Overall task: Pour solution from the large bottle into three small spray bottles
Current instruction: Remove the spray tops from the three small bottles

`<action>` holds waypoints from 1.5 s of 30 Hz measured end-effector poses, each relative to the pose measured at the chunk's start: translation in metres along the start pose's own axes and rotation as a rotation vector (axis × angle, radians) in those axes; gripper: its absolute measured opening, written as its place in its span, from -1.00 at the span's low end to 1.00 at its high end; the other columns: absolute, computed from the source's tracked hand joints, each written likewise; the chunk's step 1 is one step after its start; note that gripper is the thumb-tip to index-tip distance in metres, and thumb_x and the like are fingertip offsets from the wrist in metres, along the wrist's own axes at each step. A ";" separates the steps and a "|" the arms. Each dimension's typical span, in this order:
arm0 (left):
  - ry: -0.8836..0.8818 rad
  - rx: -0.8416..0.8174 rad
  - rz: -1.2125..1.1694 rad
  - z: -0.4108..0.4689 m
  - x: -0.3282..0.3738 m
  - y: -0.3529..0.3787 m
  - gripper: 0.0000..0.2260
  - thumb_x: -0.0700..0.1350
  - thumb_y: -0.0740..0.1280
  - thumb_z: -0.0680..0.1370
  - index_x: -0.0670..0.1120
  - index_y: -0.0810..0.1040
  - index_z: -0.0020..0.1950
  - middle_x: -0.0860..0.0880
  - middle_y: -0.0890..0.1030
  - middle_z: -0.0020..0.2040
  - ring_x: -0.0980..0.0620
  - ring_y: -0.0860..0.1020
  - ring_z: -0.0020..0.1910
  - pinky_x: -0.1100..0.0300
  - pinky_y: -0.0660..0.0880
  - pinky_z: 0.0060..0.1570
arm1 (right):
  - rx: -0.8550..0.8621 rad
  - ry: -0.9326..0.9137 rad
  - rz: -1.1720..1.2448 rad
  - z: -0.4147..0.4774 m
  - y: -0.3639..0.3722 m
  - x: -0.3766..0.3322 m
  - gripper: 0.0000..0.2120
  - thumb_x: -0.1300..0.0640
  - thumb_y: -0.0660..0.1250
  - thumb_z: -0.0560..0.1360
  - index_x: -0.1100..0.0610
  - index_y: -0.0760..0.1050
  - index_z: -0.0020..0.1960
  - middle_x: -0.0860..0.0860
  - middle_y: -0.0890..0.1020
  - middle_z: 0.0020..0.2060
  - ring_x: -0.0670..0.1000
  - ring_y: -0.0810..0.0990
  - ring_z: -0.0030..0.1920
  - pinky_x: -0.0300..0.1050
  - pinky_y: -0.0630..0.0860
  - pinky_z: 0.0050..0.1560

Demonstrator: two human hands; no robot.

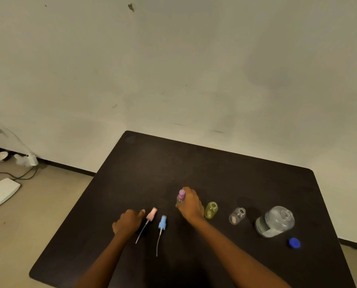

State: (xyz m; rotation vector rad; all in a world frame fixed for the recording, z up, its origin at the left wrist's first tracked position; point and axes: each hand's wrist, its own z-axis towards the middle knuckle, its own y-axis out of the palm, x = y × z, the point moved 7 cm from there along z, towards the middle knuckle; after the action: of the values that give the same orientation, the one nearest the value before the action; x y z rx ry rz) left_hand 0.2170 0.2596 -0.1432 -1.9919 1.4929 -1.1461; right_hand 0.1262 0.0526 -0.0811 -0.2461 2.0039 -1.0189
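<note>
On table (194,163) center, R hand (191,204) fingers clamp purple-capped spray btl (181,197), btl upright left of palm; L hand (128,222) curled, empty, thumb beside pink sprayer (151,214); large btl (277,221) uncapped far right.

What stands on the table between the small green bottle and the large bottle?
In the head view, one small clear bottle with no cap stands between the green bottle and the large bottle; it touches neither.
</note>
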 end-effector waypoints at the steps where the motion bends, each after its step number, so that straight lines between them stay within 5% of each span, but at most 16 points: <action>1: 0.001 -0.009 -0.007 0.000 -0.001 0.000 -0.61 0.16 0.15 0.56 -0.08 0.56 -0.21 -0.03 0.57 -0.28 0.00 0.57 -0.17 -0.09 0.39 0.23 | -0.001 -0.002 -0.005 0.001 0.002 -0.001 -0.72 0.15 0.30 0.47 0.09 0.38 0.16 0.02 0.47 0.11 0.07 0.53 0.08 -0.13 0.38 -0.10; 5: 0.013 -0.002 -0.034 0.000 -0.002 -0.002 -0.64 0.14 0.15 0.57 -0.07 0.52 -0.25 -0.04 0.56 -0.28 0.00 0.55 -0.17 -0.08 0.38 0.23 | 0.024 0.016 0.045 0.003 0.002 -0.001 -0.92 0.10 0.23 0.52 0.08 0.42 -0.02 0.02 0.53 0.01 0.04 0.55 0.01 -0.11 0.44 -0.09; 10: 0.021 0.024 -0.055 0.002 -0.004 -0.004 -0.64 0.12 0.16 0.57 -0.05 0.48 -0.30 -0.02 0.50 -0.34 0.01 0.51 -0.23 -0.12 0.39 0.23 | 0.064 0.021 0.104 0.003 -0.006 0.004 -0.90 0.13 0.20 0.52 0.10 0.40 -0.16 0.06 0.58 -0.12 0.05 0.56 -0.11 -0.03 0.51 -0.11; 14: 0.043 0.035 -0.102 -0.002 -0.001 -0.005 -0.74 0.08 0.19 0.57 -0.06 0.53 -0.11 -0.05 0.57 -0.18 -0.05 0.56 -0.07 -0.13 0.42 0.20 | 0.099 -0.031 0.239 -0.005 -0.020 0.008 -0.94 0.16 0.30 0.48 0.14 0.49 -0.08 -0.02 0.56 -0.20 0.00 0.56 -0.12 -0.04 0.54 -0.08; 18: 0.287 0.190 -0.326 -0.031 0.042 -0.021 -0.79 -0.05 0.25 0.56 -0.05 0.54 0.15 -0.04 0.58 0.09 0.02 0.53 0.06 0.07 0.47 0.10 | 0.076 -0.077 0.411 -0.023 -0.043 0.011 -0.81 0.21 0.42 0.39 0.02 0.46 -0.10 -0.08 0.58 -0.20 -0.03 0.61 -0.15 -0.01 0.60 -0.14; 21: 0.554 0.029 -0.533 -0.082 0.109 -0.033 -0.81 -0.12 0.28 0.55 -0.04 0.55 0.14 0.03 0.58 0.07 0.13 0.54 0.06 0.36 0.46 -0.01 | 0.053 -0.107 0.465 -0.040 -0.069 0.007 -0.74 0.24 0.44 0.36 -0.05 0.43 -0.12 0.02 0.62 -0.15 0.03 0.63 -0.17 -0.12 0.60 -0.22; 24: 0.735 -0.193 -0.565 -0.135 0.163 -0.032 -0.80 -0.12 0.29 0.54 -0.02 0.54 0.15 0.05 0.59 0.10 0.17 0.55 0.09 0.38 0.49 0.04 | -0.003 -0.172 0.470 -0.061 -0.100 -0.007 -0.69 0.28 0.42 0.36 -0.02 0.41 -0.04 0.01 0.58 -0.14 -0.01 0.61 -0.17 -0.29 0.55 -0.28; 29: 0.874 -0.339 -0.510 -0.185 0.207 -0.028 -0.74 -0.04 0.33 0.49 0.00 0.53 0.17 0.01 0.59 0.10 0.14 0.56 0.09 0.24 0.50 0.13 | -0.087 -0.279 0.376 -0.093 -0.149 -0.019 -0.45 0.28 0.43 0.35 -0.03 0.29 0.22 -0.01 0.58 -0.04 -0.05 0.61 -0.06 -0.27 0.55 -0.07; 35: 0.802 -0.453 -0.756 -0.225 0.228 -0.031 -0.73 -0.07 0.32 0.47 -0.06 0.57 0.15 -0.01 0.66 0.05 0.14 0.61 0.04 0.37 0.52 -0.04 | -0.025 -0.297 0.534 -0.129 -0.195 -0.005 -0.59 0.18 0.43 0.41 -0.08 0.34 0.15 0.07 0.64 -0.19 0.00 0.63 -0.13 -0.17 0.57 -0.03; 40: 0.732 -0.504 -0.878 -0.244 0.235 -0.019 -0.70 0.01 0.34 0.40 0.04 0.56 0.12 0.09 0.64 0.10 0.07 0.59 0.11 0.08 0.49 0.18 | -0.097 -0.207 0.637 -0.148 -0.203 0.014 -0.60 0.21 0.42 0.40 -0.07 0.36 0.13 -0.04 0.65 -0.05 -0.13 0.62 0.01 -0.19 0.53 0.08; 45: 0.759 -0.540 -0.844 -0.259 0.242 -0.011 -0.72 0.06 0.29 0.42 0.10 0.56 0.11 0.16 0.62 0.12 0.11 0.57 0.14 0.08 0.47 0.20 | -0.127 -0.192 0.701 -0.163 -0.210 0.020 -0.71 0.21 0.42 0.36 -0.01 0.53 0.04 -0.09 0.69 -0.09 -0.14 0.63 -0.02 -0.30 0.55 -0.01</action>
State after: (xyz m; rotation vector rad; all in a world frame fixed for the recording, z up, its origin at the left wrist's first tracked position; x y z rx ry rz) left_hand 0.0399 0.0792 0.1059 -2.9035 1.3651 -2.2170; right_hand -0.0501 -0.0008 0.1114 0.2728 1.7732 -0.4051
